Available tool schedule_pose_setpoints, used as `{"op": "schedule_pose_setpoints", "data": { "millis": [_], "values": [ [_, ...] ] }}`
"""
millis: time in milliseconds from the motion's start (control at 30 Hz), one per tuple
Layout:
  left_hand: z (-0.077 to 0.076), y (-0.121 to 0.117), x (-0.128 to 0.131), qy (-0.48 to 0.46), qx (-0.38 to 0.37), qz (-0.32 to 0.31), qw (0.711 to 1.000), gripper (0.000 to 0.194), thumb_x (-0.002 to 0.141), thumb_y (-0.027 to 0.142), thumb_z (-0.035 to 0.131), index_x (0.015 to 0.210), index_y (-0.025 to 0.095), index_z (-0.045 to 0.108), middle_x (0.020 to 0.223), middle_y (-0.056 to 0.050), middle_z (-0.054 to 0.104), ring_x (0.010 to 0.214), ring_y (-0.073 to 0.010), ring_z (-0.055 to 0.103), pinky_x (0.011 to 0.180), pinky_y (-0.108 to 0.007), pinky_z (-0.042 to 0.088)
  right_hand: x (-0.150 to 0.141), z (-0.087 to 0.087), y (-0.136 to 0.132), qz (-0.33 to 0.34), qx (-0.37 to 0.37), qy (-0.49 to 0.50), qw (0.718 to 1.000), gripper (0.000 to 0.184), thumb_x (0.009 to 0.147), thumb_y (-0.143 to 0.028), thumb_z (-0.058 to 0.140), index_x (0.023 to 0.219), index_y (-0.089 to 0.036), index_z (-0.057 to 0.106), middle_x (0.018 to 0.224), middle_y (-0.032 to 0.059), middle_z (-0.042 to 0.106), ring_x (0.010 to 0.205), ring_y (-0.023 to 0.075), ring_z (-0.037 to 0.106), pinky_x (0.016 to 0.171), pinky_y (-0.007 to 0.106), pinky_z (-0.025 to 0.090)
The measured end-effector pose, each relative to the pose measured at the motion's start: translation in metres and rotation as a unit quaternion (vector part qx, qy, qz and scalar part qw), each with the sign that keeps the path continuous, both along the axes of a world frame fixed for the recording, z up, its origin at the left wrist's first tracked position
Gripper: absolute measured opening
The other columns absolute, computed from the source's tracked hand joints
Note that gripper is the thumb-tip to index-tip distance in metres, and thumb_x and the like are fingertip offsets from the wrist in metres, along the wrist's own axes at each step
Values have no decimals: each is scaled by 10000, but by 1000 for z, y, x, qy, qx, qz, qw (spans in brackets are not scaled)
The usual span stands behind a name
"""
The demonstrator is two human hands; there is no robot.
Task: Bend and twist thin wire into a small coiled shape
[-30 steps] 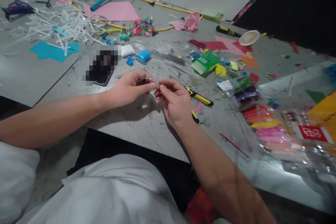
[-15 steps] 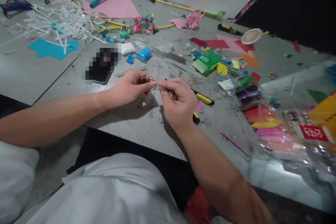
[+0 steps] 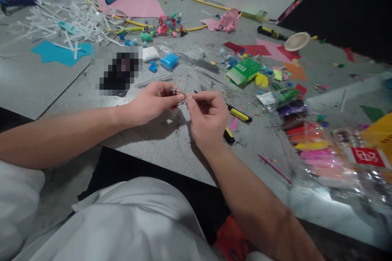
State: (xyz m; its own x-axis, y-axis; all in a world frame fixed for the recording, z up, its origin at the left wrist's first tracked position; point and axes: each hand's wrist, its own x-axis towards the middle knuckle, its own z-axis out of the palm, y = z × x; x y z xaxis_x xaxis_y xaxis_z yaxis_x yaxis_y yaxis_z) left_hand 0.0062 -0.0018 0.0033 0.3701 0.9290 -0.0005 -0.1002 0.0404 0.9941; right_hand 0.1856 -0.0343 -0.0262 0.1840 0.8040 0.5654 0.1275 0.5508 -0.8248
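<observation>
My left hand [image 3: 159, 100] pinches a small ring of thin, silvery twisted wire [image 3: 174, 91] between thumb and fingers, held just above the table. Close against it, my right hand [image 3: 210, 118] is closed in a pinch at the right side of the ring. The fingertips of both hands nearly meet there. Whatever the right fingertips grip is too small to make out. Behind my right hand lie two black-and-yellow utility knives [image 3: 240, 113], partly covered by it. A phone [image 3: 121, 71], blurred out, lies beyond my left wrist.
Thin wires [image 3: 199, 65], a blue clay pack [image 3: 169, 61] and a green packet [image 3: 245, 70] lie ahead. White paper strips [image 3: 82, 20] and a glue gun [image 3: 18, 0] are at far left. Bagged coloured clay [image 3: 318, 155] covers the right. The table's front edge runs below my hands.
My right thumb has moved up, and its fingertips are now pressed together closer to the left fingertips. The left hand holds the ring almost as before; the view has shifted slightly.
</observation>
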Motion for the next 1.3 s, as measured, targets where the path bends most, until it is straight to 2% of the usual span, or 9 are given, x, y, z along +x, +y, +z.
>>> {"op": "schedule_pose_setpoints", "data": {
  "millis": [233,433,567,667,867,967,1067,1167,1300],
  "values": [
    [3,-2,1,-24,-31,-6,999,235,885,300,1012,905,162,822,763,-8,727,685,-126,640,652,-253,493,0,2,3,-18,-7,-12,1000,122,976,-379,879,976,-279,809,903,20,813,823,221,786,790,382,721],
    [3,-1,1,-9,0,-12,1000,370,840,444,1061,912,174,818,821,-20,759,715,-141,663,685,-277,539,10,4,5,-17,7,-68,998,121,1009,-398,868,997,-290,813,904,32,799,814,240,776,783,414,731],
    [6,-1,1,28,24,0,999,333,894,433,1025,931,178,814,826,-21,758,738,-157,685,711,-302,561,15,1,8,6,-26,-70,997,180,1030,-476,872,1041,-315,793,929,48,783,835,268,786,785,457,747],
    [7,-2,1,21,25,-8,999,293,927,397,1002,922,179,806,855,-34,780,765,-165,696,745,-320,581,16,-1,10,23,-48,-61,997,204,1041,-512,866,1051,-326,781,945,55,792,860,284,798,789,464,752],
    [4,-2,1,-44,-3,-28,999,338,856,397,1054,928,176,809,834,-13,753,757,-149,680,760,-310,584,15,4,2,-33,18,-131,991,150,1049,-464,853,1043,-338,772,984,76,807,960,314,814,882,515,753],
    [3,-2,2,-62,-9,-38,997,387,813,430,1091,921,182,814,827,-8,754,755,-145,677,753,-301,584,12,4,-1,-34,23,-108,993,166,1063,-478,851,1106,-349,756,1000,68,798,967,316,826,891,530,759],
    [3,-2,2,-67,-3,-36,997,393,830,443,1087,903,186,798,814,-10,752,768,-154,699,766,-310,598,11,4,-1,-22,39,-112,993,153,1067,-442,849,1117,-341,747,990,61,810,920,301,823,905,538,751],
    [3,-3,1,-49,4,-31,998,380,865,449,1061,894,185,790,805,-18,757,775,-169,725,759,-317,598,14,8,0,-20,116,-187,975,83,1025,-318,830,1062,-326,756,946,50,830,864,291,818,881,528,740],
    [2,-3,-1,-26,24,-23,999,350,882,429,1046,883,188,792,787,-19,760,759,-169,723,737,-306,583,18,12,2,-24,185,-281,942,153,967,-210,788,1044,-341,799,949,28,859,896,291,842,907,515,739]
  ]
}}
